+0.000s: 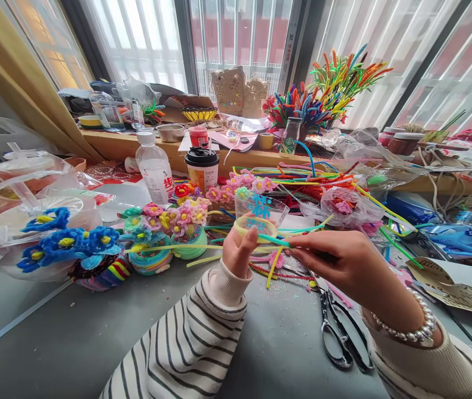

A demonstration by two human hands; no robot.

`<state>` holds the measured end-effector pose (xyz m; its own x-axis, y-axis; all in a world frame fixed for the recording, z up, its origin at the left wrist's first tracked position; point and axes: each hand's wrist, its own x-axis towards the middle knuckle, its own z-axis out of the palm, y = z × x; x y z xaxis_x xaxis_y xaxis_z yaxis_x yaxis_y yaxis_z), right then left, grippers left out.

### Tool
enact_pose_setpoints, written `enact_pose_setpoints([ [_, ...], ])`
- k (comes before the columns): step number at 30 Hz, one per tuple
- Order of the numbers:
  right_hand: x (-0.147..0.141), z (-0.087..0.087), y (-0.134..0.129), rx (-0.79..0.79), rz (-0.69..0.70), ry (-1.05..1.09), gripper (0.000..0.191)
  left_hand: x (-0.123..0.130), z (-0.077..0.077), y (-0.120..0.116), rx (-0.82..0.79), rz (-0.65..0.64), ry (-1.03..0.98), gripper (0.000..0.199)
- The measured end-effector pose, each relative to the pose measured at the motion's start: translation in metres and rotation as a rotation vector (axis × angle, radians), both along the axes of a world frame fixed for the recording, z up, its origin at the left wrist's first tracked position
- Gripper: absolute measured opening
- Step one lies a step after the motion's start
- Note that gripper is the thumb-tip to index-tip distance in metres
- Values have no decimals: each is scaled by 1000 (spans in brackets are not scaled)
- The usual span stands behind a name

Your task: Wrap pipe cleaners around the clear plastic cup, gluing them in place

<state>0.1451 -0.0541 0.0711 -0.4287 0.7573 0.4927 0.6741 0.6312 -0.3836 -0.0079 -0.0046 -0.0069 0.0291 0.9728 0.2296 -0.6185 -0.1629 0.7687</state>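
My left hand point(238, 252) grips a see-through plastic cup point(275, 208) with blue print. A pale yellow ring of pipe cleaner point(242, 224) runs around the cup's near end, and my thumb presses there. From under that thumb a green pipe cleaner point(275, 240) stretches right to my right hand point(335, 257), which pinches it between thumb and fingers. A short yellow pipe cleaner point(275, 267) hangs just below it. Black-handled scissors point(339, 332) lie on the grey table under my right hand, their blades partly hidden behind it.
To the left stand pots wrapped in pipe cleaners with blue flowers point(65, 244) and pink flowers point(184, 216). A water bottle point(153, 169) and a lidded paper cup point(203, 169) stand behind. Loose pipe cleaners point(314, 180) pile up before the cluttered windowsill. Brown paper point(456, 288) lies right.
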Motion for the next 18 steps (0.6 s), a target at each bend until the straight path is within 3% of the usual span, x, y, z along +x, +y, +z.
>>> enact_pose_setpoints([
  [10,4,0,0,150,102,-159,16,0,0,2,-31,-23,32,52],
  [18,8,0,9,-31,-31,-13,13,-1,5,0,-56,12,-1,57],
])
